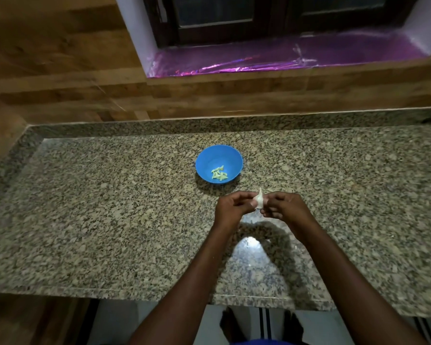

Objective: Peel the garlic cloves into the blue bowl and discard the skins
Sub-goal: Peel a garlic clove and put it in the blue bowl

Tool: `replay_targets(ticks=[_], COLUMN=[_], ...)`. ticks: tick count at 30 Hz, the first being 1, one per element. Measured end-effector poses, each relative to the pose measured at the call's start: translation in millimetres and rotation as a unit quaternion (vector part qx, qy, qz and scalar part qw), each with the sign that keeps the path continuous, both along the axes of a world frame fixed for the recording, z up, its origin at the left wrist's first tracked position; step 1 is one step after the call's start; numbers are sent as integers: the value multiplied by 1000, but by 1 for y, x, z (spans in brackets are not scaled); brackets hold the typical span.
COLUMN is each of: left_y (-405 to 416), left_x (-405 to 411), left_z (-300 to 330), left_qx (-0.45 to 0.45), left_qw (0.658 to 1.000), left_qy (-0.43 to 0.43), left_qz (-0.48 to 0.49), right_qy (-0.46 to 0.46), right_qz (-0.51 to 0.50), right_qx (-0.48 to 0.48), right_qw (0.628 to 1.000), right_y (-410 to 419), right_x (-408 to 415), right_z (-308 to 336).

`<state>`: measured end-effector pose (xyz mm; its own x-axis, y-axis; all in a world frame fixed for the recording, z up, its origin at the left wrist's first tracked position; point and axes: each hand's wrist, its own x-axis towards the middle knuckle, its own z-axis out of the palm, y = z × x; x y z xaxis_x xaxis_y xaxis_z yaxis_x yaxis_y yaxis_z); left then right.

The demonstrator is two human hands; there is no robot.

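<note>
On the granite surface (110,207) your blue bowl (219,162) already holds a small heap of peeled cloves (219,173), so you look partway through (no discarded skins visible), with your left hand (230,207) and right hand (283,205) together pinching a white, papery, pointed garlic piece (258,198) just below it.

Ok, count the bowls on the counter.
1. A blue bowl stands on the granite counter, just beyond both hands, with peeled cloves inside. Nothing appears to hide another.
</note>
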<state>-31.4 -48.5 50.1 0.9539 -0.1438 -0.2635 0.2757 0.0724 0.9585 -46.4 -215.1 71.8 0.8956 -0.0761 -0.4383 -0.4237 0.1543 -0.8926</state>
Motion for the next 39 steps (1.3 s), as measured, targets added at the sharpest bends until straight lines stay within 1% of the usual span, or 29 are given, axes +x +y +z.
replay_targets(ticks=[4,7,10,14,17,19,21,23,25,27,30,32,35,37,39], left_y=[-8,-13,-17,-26,-31,-31,-28,-24,-20,-16,-15,-15,-13,-14,-17], left_x=[3,4,2,0,2,4,8,12,15,14,14,14,11,4,-7], left_z=[11,12,13,16,14,13,9,1,-13,-23,-37,-42,-44,-42,-45], left_qx=[33,40,37,16,0,-21,-23,33,144,237,347,390,425,440,451], left_qw=[999,998,999,999,999,998,996,995,986,969,935,918,901,893,886], left_qy=[-28,-39,-30,-16,-3,20,46,46,11,-28,-54,-69,-82,-90,-104], left_qz=[0,6,21,31,48,59,73,84,80,65,43,26,18,27,27], right_qy=[17,33,49,48,57,64,67,70,65,65,72,79,78,76,53], right_qz=[20,30,1,-52,-53,-35,-26,-32,-40,-42,-25,-1,28,50,77], right_qx=[3,0,0,-16,15,46,73,72,55,36,17,-26,-92,-152,-228], right_qw=[1000,999,999,997,997,996,995,994,996,996,997,997,992,984,969], right_y=[-7,-9,-5,0,-4,-9,-16,-21,-25,-29,-33,-35,-39,-41,-41], right_x=[9,15,18,18,21,25,27,29,30,29,25,24,23,24,25], right_z=[9,10,10,6,4,4,1,-6,-15,-23,-30,-35,-43,-51,-60])
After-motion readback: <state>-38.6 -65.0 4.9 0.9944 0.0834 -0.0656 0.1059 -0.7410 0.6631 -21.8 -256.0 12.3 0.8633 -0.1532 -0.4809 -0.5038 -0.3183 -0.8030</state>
